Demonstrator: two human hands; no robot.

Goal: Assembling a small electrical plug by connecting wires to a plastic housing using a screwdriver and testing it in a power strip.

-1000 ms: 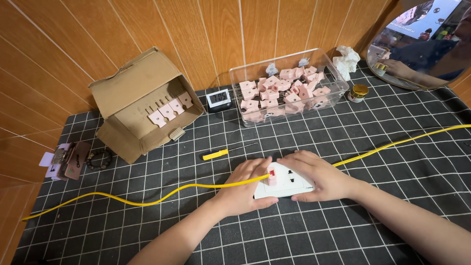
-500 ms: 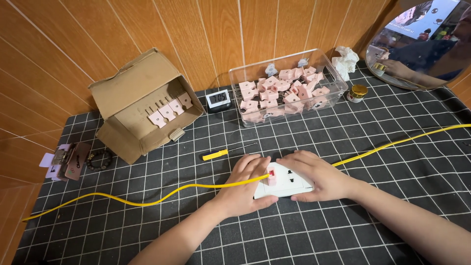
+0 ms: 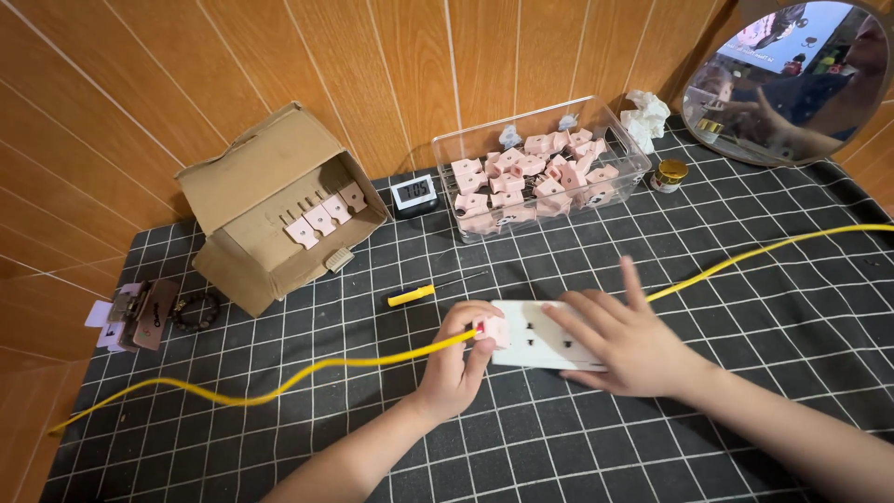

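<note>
**Plug at the strip's end**

My left hand (image 3: 453, 363) pinches a pink plug (image 3: 494, 330) on a yellow cable (image 3: 307, 373), touching the white power strip (image 3: 540, 340). My right hand (image 3: 622, 345) lies flat, fingers spread, pressing on that strip. A screwdriver (image 3: 413, 295) sits just beyond the left hand.

Open mat (image 3: 596, 447) near hands; yellow cable (image 3: 279, 384), screwdriver (image 3: 414, 294), clear bin (image 3: 540, 172) block beyond.

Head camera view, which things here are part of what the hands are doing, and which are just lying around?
In use:
left hand pinching a pink plug
yellow cable running from that plug
white power strip, steadied by the right hand

Lying about:
screwdriver
cardboard box
clear bin of pink plugs
small digital clock
little jar
round mirror
bead bracelet
</note>
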